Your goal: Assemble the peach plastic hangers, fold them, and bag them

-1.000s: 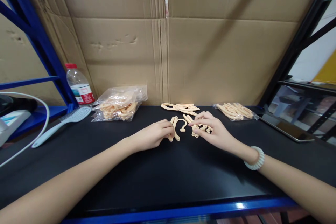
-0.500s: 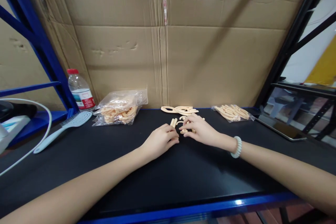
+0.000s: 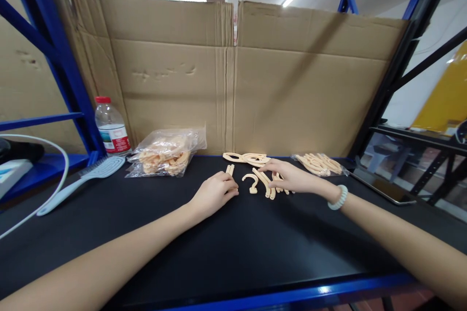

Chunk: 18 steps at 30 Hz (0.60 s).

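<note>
My left hand point(image 3: 214, 194) is closed around cream plastic strips point(image 3: 230, 169), which look like hanger arms; their upper ends stick out above my fingers. To its right lies a cream hanger hook point(image 3: 252, 183) on the black tabletop, touched by neither hand. My right hand point(image 3: 288, 176) hovers palm down over several curved cream hanger arms point(image 3: 265, 185), thumb and fingers apart. The fingertips are at the strips, and part of that pile is hidden beneath the hand. Farther back, more cream hanger pieces point(image 3: 245, 157) lie together.
Clear bags of cream pieces lie at the back left point(image 3: 166, 153) and back right point(image 3: 320, 164). A red-capped bottle point(image 3: 112, 129) and a pale blue hairbrush point(image 3: 87, 180) are at the left. A dark tablet-like device point(image 3: 383, 187) lies far right. Cardboard point(image 3: 175, 77) walls the back.
My right hand has moved right, off the hanger hook, which now shows fully, and its fingers have spread over the curved strips. My left hand keeps its strips. The view has tilted slightly.
</note>
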Each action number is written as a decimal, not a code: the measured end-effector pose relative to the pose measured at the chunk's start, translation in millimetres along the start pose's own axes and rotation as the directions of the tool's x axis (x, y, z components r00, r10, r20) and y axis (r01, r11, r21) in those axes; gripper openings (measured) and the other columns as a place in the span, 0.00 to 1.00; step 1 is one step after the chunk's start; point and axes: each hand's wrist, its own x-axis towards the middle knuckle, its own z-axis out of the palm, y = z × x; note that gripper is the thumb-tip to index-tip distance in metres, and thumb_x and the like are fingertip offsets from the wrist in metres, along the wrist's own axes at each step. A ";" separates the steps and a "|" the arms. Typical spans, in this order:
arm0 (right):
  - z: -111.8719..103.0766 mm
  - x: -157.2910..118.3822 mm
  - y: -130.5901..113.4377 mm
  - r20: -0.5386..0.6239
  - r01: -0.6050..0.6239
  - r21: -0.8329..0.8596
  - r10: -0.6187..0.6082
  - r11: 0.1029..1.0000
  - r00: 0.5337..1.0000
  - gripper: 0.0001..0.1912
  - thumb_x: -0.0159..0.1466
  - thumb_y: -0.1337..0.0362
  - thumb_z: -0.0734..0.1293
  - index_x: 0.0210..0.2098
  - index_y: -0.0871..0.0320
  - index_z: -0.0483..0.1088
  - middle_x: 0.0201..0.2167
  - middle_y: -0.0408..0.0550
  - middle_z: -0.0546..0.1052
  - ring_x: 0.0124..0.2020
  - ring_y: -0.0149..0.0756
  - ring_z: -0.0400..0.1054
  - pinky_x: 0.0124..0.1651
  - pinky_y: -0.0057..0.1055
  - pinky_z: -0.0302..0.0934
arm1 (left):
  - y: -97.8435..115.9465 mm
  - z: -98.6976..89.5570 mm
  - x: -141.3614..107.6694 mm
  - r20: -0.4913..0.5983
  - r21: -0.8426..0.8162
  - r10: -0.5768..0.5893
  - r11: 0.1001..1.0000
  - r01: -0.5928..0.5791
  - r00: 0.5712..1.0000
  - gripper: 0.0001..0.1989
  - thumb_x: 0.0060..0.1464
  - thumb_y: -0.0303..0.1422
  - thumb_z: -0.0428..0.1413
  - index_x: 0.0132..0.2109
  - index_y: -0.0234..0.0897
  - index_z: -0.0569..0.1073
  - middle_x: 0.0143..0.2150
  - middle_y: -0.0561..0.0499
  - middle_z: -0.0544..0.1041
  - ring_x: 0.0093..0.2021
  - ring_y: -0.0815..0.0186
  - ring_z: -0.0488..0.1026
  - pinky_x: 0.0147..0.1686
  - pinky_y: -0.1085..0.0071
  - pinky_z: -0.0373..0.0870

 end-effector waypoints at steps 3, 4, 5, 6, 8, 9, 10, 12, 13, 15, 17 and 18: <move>-6.4 -17.6 16.1 0.057 -0.017 0.028 0.015 0.999 0.998 0.25 0.57 0.55 0.70 0.51 0.57 0.68 0.47 0.52 0.69 0.48 0.41 0.64 0.50 0.40 0.60 | 0.3 0.1 0.0 -0.004 -0.003 0.003 1.000 -0.003 1.000 0.07 0.58 0.31 0.54 0.37 0.37 0.77 0.37 0.49 0.77 0.40 0.63 0.71 0.41 0.68 0.69; -5.8 -22.7 20.8 0.075 -0.032 0.038 0.029 0.999 0.997 0.24 0.56 0.54 0.71 0.50 0.57 0.69 0.45 0.51 0.68 0.45 0.40 0.65 0.48 0.39 0.61 | 0.3 -0.1 0.0 -0.005 -0.005 0.002 1.000 -0.002 1.000 0.07 0.58 0.31 0.54 0.37 0.37 0.77 0.37 0.49 0.77 0.40 0.63 0.71 0.41 0.68 0.69; -4.1 -27.0 25.0 0.084 -0.051 0.048 0.047 0.998 0.995 0.23 0.56 0.54 0.71 0.48 0.57 0.70 0.44 0.50 0.68 0.43 0.39 0.65 0.46 0.37 0.62 | 0.4 -0.4 0.1 -0.005 -0.006 0.000 1.000 0.000 1.000 0.07 0.58 0.31 0.55 0.37 0.37 0.77 0.37 0.49 0.77 0.40 0.63 0.71 0.41 0.67 0.70; -1.9 -30.4 28.8 0.085 -0.071 0.059 0.065 0.996 0.994 0.22 0.56 0.54 0.70 0.47 0.57 0.70 0.43 0.50 0.68 0.41 0.38 0.65 0.44 0.36 0.62 | 0.6 -0.8 0.2 -0.004 -0.008 -0.003 1.000 0.002 1.000 0.06 0.58 0.31 0.55 0.37 0.37 0.77 0.37 0.49 0.77 0.40 0.63 0.71 0.41 0.67 0.70; 3.1 -34.7 35.7 0.068 -0.101 0.078 0.096 0.992 0.993 0.19 0.58 0.55 0.69 0.46 0.58 0.71 0.41 0.49 0.67 0.38 0.35 0.64 0.41 0.33 0.62 | 0.9 -1.6 0.7 0.003 -0.010 -0.004 1.000 0.004 1.000 0.06 0.58 0.31 0.55 0.37 0.37 0.77 0.38 0.49 0.77 0.40 0.63 0.72 0.42 0.67 0.70; 5.3 -35.7 39.1 0.050 -0.113 0.089 0.109 0.990 0.993 0.19 0.58 0.56 0.69 0.46 0.58 0.71 0.41 0.49 0.67 0.36 0.34 0.64 0.40 0.33 0.62 | 1.1 -2.0 1.0 0.009 -0.010 -0.005 1.000 0.005 1.000 0.06 0.58 0.31 0.55 0.37 0.37 0.77 0.38 0.49 0.77 0.41 0.63 0.72 0.42 0.67 0.70; 7.2 -36.2 42.5 0.031 -0.121 0.101 0.118 0.987 0.992 0.18 0.59 0.56 0.68 0.45 0.58 0.71 0.41 0.49 0.67 0.35 0.33 0.63 0.39 0.32 0.62 | 1.3 -2.4 1.4 0.014 -0.009 -0.006 1.000 0.006 1.000 0.06 0.57 0.31 0.55 0.37 0.37 0.77 0.38 0.49 0.77 0.41 0.63 0.72 0.42 0.67 0.70; 9.9 -35.9 49.2 -0.006 -0.129 0.133 0.131 0.983 0.991 0.19 0.59 0.55 0.68 0.45 0.59 0.70 0.41 0.49 0.66 0.34 0.31 0.63 0.37 0.31 0.62 | 1.5 -2.6 2.1 0.017 -0.009 -0.012 1.000 0.012 1.000 0.06 0.57 0.31 0.55 0.38 0.36 0.77 0.39 0.48 0.77 0.42 0.63 0.72 0.43 0.67 0.70; 10.8 -35.6 52.3 -0.023 -0.129 0.151 0.134 0.980 0.991 0.19 0.59 0.55 0.68 0.46 0.59 0.70 0.41 0.49 0.66 0.33 0.31 0.63 0.37 0.30 0.62 | 1.4 -2.5 2.4 0.014 -0.011 -0.015 1.000 0.015 1.000 0.06 0.57 0.31 0.55 0.38 0.36 0.77 0.39 0.48 0.77 0.42 0.63 0.72 0.44 0.67 0.71; 11.7 -35.5 57.4 -0.048 -0.119 0.174 0.129 0.978 0.990 0.19 0.59 0.54 0.68 0.46 0.59 0.70 0.43 0.50 0.66 0.33 0.30 0.63 0.37 0.29 0.62 | 1.2 -2.0 2.7 -0.002 -0.014 -0.013 1.000 0.013 1.000 0.06 0.57 0.31 0.55 0.38 0.36 0.77 0.39 0.48 0.77 0.42 0.63 0.73 0.44 0.66 0.71; 11.6 -36.8 61.1 -0.084 -0.111 0.181 0.128 0.977 0.988 0.19 0.60 0.54 0.67 0.47 0.58 0.70 0.44 0.50 0.66 0.33 0.30 0.63 0.36 0.29 0.62 | 0.9 -1.3 2.8 -0.021 -0.021 -0.003 1.000 0.002 1.000 0.06 0.57 0.31 0.55 0.38 0.37 0.76 0.39 0.48 0.77 0.42 0.63 0.73 0.43 0.66 0.71; 11.3 -38.0 62.5 -0.104 -0.113 0.180 0.133 0.977 0.986 0.19 0.61 0.54 0.66 0.48 0.58 0.70 0.44 0.51 0.66 0.32 0.30 0.62 0.35 0.29 0.62 | 0.9 -1.0 2.8 -0.027 -0.024 0.001 1.000 -0.002 1.000 0.06 0.58 0.31 0.55 0.38 0.37 0.76 0.39 0.48 0.77 0.42 0.63 0.73 0.43 0.66 0.71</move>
